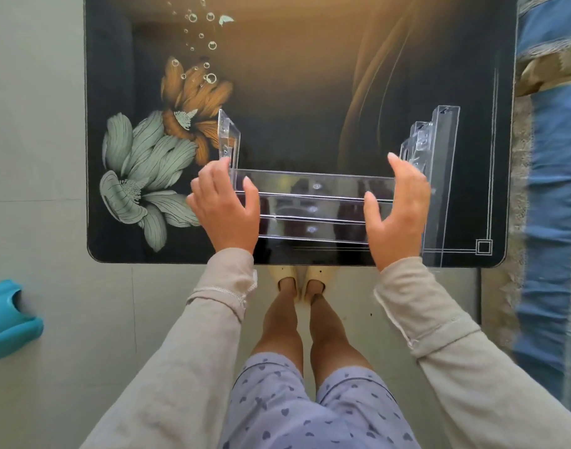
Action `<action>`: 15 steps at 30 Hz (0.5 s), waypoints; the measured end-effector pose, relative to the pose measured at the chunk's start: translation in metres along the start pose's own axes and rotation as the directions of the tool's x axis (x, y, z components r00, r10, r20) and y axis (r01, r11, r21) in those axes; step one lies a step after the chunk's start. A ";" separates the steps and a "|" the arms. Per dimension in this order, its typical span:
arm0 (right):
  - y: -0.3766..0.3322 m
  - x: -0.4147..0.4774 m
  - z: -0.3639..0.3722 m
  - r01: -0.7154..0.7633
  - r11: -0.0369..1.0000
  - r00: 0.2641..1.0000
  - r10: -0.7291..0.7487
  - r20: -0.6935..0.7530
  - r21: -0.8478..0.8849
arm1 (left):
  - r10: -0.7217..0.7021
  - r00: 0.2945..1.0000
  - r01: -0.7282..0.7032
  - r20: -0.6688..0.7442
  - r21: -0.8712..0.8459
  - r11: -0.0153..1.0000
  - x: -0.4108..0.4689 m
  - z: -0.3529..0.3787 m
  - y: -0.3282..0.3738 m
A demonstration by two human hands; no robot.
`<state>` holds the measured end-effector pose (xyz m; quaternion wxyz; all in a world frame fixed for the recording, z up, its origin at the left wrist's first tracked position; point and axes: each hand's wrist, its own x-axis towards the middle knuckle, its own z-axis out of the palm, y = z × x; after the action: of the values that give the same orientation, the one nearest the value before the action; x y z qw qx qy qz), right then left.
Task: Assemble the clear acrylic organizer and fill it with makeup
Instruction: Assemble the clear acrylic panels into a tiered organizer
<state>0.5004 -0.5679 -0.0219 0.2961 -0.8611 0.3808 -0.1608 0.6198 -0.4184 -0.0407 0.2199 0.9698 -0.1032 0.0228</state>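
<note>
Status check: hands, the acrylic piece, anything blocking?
Left hand and right hand open, on the stepped acrylic tray's ends. Loose clear panels stand right, one left. No makeup visible.

Glossy dark table [310, 92], flower print at left. Stepped clear acrylic piece [313, 205] near front edge, three tiers visible, reflective. Left hand [224, 207] on its left end, fingers spread, thumb over top tier. Right hand [396, 209] on right end, fingers curled along side, thumb on tier edge. Grip closed or merely resting: cannot tell. Clear side panel [228, 137] upright just behind left hand. Stack of clear panels [434, 163] upright just beside right hand. Beige sleeves on both arms. Teal plastic object [9, 315] on floor, far left.
</note>
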 end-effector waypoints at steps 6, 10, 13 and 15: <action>0.029 -0.005 -0.018 -0.447 0.890 0.894 0.447 0.021 0.092 | 0.480 0.848 -0.462 0.226 -0.131 0.877 -0.022 0.025 0.068; 0.038 0.001 -0.015 -0.485 0.874 0.864 0.481 0.150 -0.007 | 0.648 0.623 -0.657 0.439 -0.156 0.738 -0.027 0.045 0.104; 0.045 0.005 -0.017 -0.457 0.882 0.869 0.471 0.155 -0.118 | 0.641 0.568 -0.672 0.516 -0.159 0.723 -0.028 0.060 0.119; 0.048 0.007 -0.017 -0.441 0.884 0.873 0.463 0.154 -0.157 | 0.633 0.567 -0.667 0.527 -0.156 0.728 -0.030 0.067 0.121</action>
<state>0.4695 -0.6048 -0.0388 0.3091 -0.7750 0.5510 0.0171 0.5655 -0.5481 -0.0526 0.1272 0.8333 -0.5096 -0.1726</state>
